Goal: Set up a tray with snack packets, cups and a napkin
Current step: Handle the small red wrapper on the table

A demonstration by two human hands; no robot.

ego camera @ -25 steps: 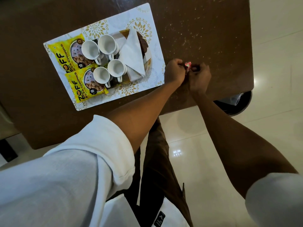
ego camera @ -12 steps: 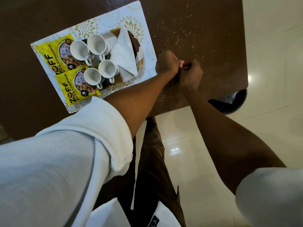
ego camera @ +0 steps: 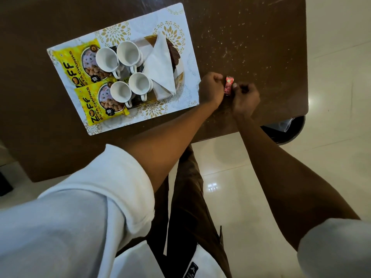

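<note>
White rectangular tray with gold floral print [ego camera: 186, 57] sits on the dark brown table [ego camera: 251, 37], loaded with two yellow snack packets [ego camera: 80, 83], four white cups [ego camera: 128, 74] and a folded white napkin [ego camera: 160, 69], so I judge the setup nearly complete. Since a second ago my left hand [ego camera: 210, 90] and right hand [ego camera: 246, 99] have drawn slightly apart, both pinching a small red sachet [ego camera: 228, 86] now plainly exposed beside the tray. A black bin [ego camera: 289, 129] stands under the table edge; nothing blocks the tray.
</note>
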